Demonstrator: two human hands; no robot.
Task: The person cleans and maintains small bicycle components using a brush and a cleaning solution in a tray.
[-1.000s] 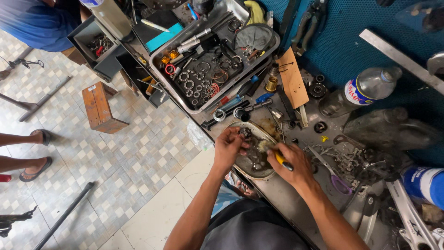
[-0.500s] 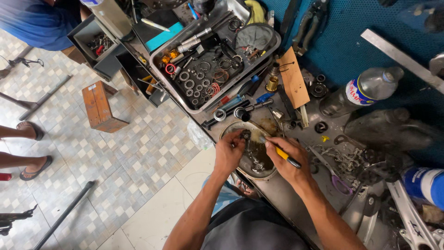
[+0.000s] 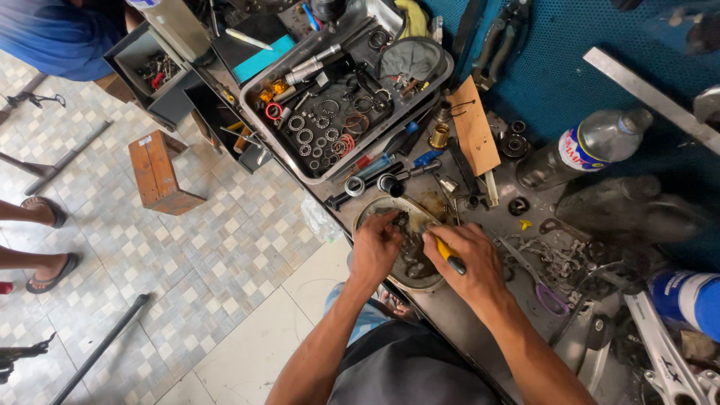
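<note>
Left hand (image 3: 375,251) is pinching small dark greasy parts in the round metal pan (image 3: 367,212) at the surface's 6 o'clock edge. Right hand (image 3: 465,259) is gripping a yellow-handled tool (image 3: 448,253), probably cleaning. Next needs a steady pan.

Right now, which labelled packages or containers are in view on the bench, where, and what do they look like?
Clear plastic bottle: lying on the bench, upper right, with a red, white and blue label band.
Blue and white container: right edge, far right of the right hand, cylindrical, partly cut off.
No screens or signs visible.
</note>
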